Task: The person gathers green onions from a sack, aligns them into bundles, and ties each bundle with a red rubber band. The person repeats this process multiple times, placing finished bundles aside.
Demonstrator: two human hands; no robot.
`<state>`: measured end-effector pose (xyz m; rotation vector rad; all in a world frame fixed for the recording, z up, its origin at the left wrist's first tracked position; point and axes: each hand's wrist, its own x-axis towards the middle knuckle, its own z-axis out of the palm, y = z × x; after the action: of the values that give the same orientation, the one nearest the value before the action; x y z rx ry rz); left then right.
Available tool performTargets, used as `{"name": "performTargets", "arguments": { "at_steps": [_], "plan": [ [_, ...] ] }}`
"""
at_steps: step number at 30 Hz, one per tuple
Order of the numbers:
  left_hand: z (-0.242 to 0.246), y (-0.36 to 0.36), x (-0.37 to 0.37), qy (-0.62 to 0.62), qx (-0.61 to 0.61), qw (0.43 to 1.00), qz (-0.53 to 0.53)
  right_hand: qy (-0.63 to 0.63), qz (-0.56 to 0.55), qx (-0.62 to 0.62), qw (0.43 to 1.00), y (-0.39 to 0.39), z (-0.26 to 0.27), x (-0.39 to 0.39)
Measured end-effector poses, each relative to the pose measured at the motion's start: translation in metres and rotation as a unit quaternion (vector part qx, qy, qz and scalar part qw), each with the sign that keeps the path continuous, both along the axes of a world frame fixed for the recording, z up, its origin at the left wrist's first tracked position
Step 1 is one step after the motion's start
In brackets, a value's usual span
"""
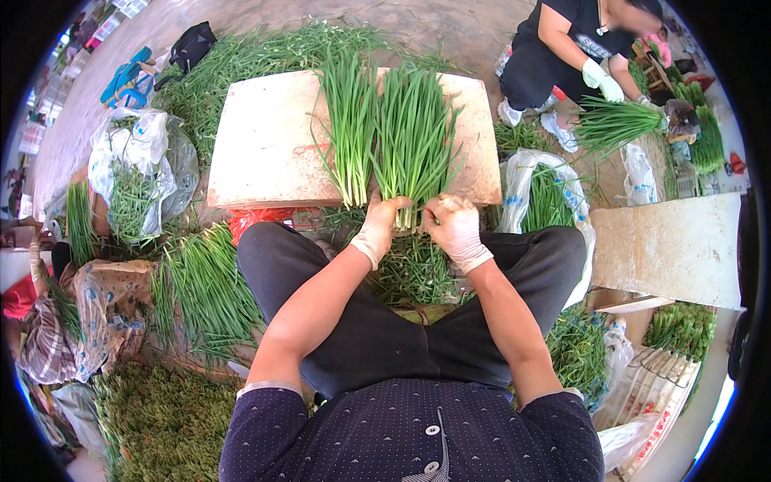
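A large bunch of garlic chives lies on a pale board, its leaves pointing away from me and its pale stem ends over the near edge. My left hand, in a thin whitish glove, grips these stems from the left, thumb across the top. My right hand, gloved alike, is curled at the right side of the stem ends. Whether its fingertips pinch anything is hidden. A narrower bunch of chives rests on the board just left of the large one.
Loose chives are heaped at my left, beyond my knee. Plastic bags of greens stand at left and right. A co-worker crouches at the upper right, holding chives. A second board is at right.
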<state>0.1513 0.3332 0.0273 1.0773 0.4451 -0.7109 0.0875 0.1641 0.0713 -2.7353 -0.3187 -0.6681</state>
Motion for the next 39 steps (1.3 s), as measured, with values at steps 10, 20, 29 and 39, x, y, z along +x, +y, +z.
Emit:
{"name": "performTargets", "arguments": {
  "at_steps": [10, 20, 29, 39],
  "plan": [
    [0.017, 0.002, 0.001, 0.029, 0.009, 1.000, -0.007, 0.014, -0.253, 0.089, 0.963, -0.084, 0.033, -0.008],
    [-0.004, 0.002, -0.002, -0.115, 0.014, 0.992, -0.049, 0.516, -0.092, 0.601, 0.603, -0.044, -0.025, -0.013],
    [-0.002, -0.005, -0.012, -0.217, 0.013, 0.971, -0.097, 0.434, -0.133, 0.637, 0.623, -0.016, -0.045, -0.002],
    [0.023, 0.007, -0.013, -0.016, -0.136, 0.990, -0.039, 0.392, -0.076, 0.503, 0.767, -0.025, -0.018, 0.020]
  ]
}}
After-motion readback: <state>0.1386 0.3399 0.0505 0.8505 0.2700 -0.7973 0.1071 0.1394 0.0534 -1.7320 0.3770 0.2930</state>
